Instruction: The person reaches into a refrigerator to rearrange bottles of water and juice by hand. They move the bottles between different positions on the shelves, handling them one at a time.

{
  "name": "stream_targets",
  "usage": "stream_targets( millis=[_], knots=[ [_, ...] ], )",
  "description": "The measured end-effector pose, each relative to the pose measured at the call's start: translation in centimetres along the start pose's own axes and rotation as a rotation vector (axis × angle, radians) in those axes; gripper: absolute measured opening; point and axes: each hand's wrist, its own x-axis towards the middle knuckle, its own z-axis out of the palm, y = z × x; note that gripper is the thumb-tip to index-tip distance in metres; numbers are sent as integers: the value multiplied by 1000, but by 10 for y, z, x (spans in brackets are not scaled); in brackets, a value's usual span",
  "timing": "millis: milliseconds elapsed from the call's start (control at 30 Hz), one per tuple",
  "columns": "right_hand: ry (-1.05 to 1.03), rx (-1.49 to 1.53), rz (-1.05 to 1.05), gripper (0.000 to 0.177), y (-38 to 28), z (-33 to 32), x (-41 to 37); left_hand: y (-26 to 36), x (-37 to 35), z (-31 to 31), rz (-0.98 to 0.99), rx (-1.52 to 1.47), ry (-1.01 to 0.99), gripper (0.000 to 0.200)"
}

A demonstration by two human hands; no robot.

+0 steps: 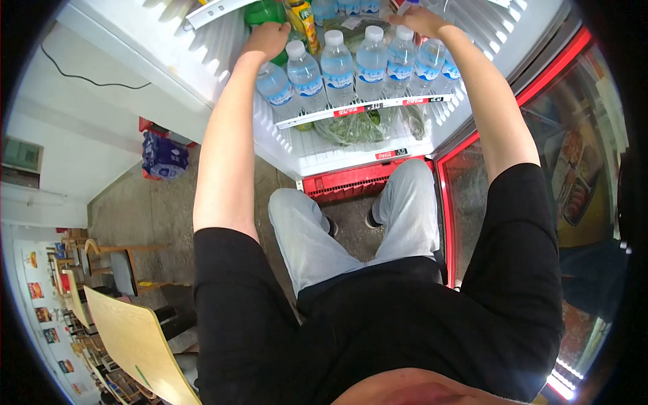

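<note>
Both of my arms reach into an open fridge, over a front row of clear water bottles [337,71] with white caps and blue labels. My left hand [268,40] is at the left end of the upper shelf, beside a green bottle [264,12] and behind the leftmost water bottle. Its fingers look curled, but what they hold is hidden. At the right, my right hand [418,21] is above the water bottles, its fingers closed around the top of a bottle with a purple cap [407,5]. A yellow package [303,24] stands between my hands.
Bagged green vegetables [354,127] lie on the bottom shelf. The red-framed glass door [466,182] stands open on my right. A purple-wrapped pack [164,156] is on the left by the wall. Wooden chairs [125,317] and tables are at the lower left.
</note>
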Motion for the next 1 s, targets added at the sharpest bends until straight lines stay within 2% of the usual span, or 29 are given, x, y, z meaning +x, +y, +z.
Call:
stream_targets(
  millis=[67,233,433,533,633,733,833,933,1000],
  knots=[
    [-3,54,61,74,-16,-1,-13,-1,-4,3,-18,-7,-5,53],
    [-12,-80,22,72,-7,0,-1,3,-6,-4,6,9,36,50],
    [-7,-52,16,69,-10,0,-8,14,-14,-11,15,177,103,50],
    [11,-50,16,68,-16,-3,-13,-9,0,3,5,158,256,71],
    [48,-26,17,69,-18,-2,-19,-19,6,-1,-26,145,73,70],
    [26,-23,48,71,-23,-6,-21,-4,-19,-23,-24,98,-33,51],
    [63,-36,41,72,-13,-1,-13,0,-43,-19,29,143,146,38],
    [82,-54,25,70,-10,2,-10,2,-68,-10,21,42,152,24],
    [65,-24,17,69,-12,0,-9,-6,-75,-5,179,111,179,22]
  ],
)
